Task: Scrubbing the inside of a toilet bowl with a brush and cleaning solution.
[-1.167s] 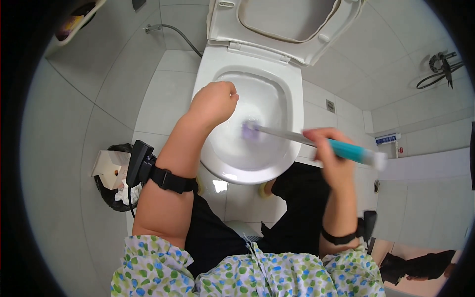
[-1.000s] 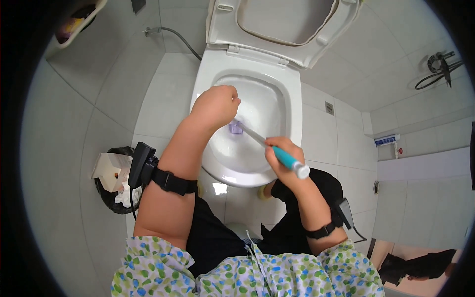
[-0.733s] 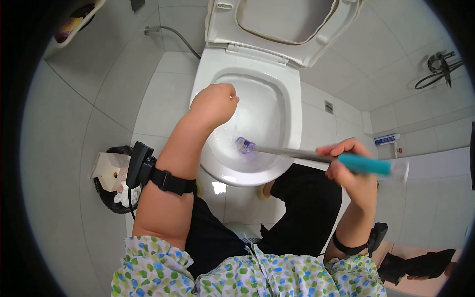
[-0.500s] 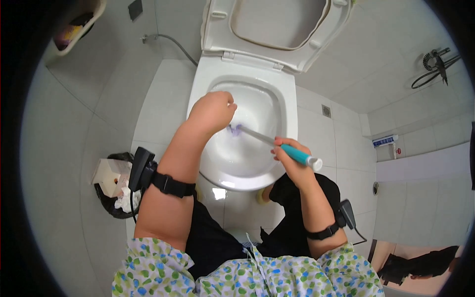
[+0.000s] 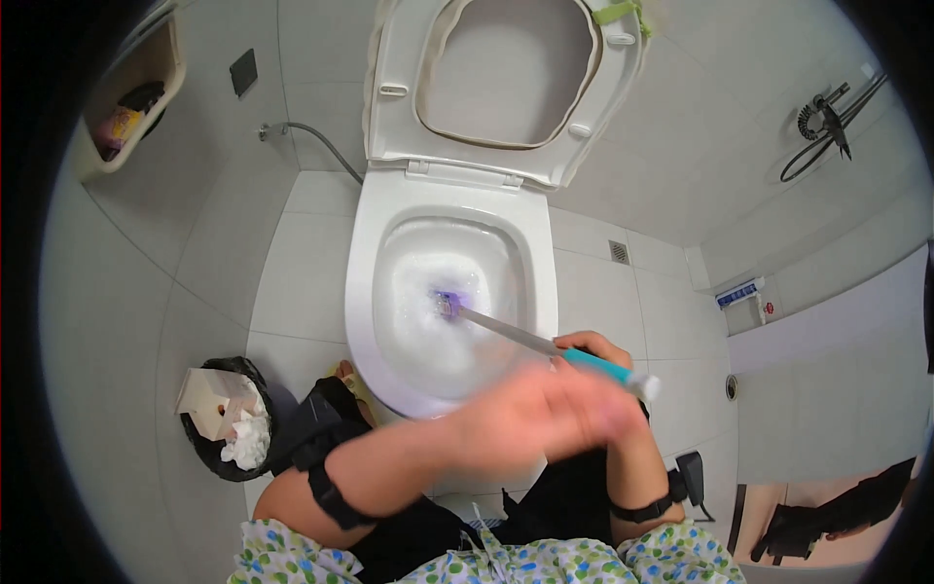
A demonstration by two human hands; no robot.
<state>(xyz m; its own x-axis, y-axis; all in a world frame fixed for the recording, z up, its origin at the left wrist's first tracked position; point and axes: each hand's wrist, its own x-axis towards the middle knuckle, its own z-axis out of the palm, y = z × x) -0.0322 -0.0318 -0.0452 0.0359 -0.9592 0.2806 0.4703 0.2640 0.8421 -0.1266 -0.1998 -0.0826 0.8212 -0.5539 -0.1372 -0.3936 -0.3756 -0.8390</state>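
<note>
My right hand [image 5: 601, 346] is closed around the teal grip of a toilet brush [image 5: 511, 334], which has a grey shaft and a white end cap. Its purplish head rests low in the white toilet bowl [image 5: 365, 321], amid pale foamy water. My left hand [image 5: 540, 414] passes over the front of the bowl, close to the brush's grip. Motion smears its fingers, and I cannot see whether they hold anything. Behind the bowl the toilet seat [image 5: 394, 122] stands raised, with a fabric cover on it.
On the left stands a bin [image 5: 209, 462] lined with a black bag, holding a carton and crumpled tissue. A wall basket [image 5: 175, 78] hangs above. A hose [image 5: 326, 144] runs to the toilet. At right are a floor drain [image 5: 619, 252], a shower hose [image 5: 812, 161] and a tube [image 5: 739, 294].
My left hand has left the bowl's left side and swung right and toward me, near the brush's grip. The view has shifted, and foam now shows in the bowl.
</note>
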